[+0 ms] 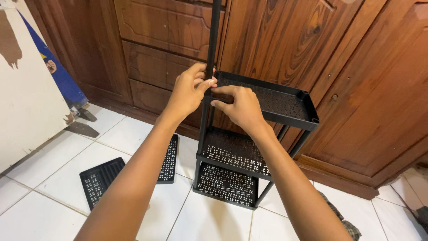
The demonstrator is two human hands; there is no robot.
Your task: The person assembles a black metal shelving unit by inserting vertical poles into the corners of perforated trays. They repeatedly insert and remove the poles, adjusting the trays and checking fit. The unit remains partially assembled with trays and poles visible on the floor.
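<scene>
A black plastic shelf rack [249, 147] with three perforated tiers stands on the white tiled floor in front of wooden cabinets. A black upright pole [214, 31] rises from the top tier's near left corner. My left hand [187, 93] is wrapped around the pole just above that corner. My right hand [238, 105] pinches the near edge of the top tier [285, 100] at the same corner, fingertips touching the left hand's thumb.
Two loose black perforated shelf panels [100, 178] [169, 158] lie on the tiles to the left. Brown wooden cabinet doors [356, 67] fill the background. A white and blue board [26, 89] leans at far left. Patterned cloth [343, 221] lies at lower right.
</scene>
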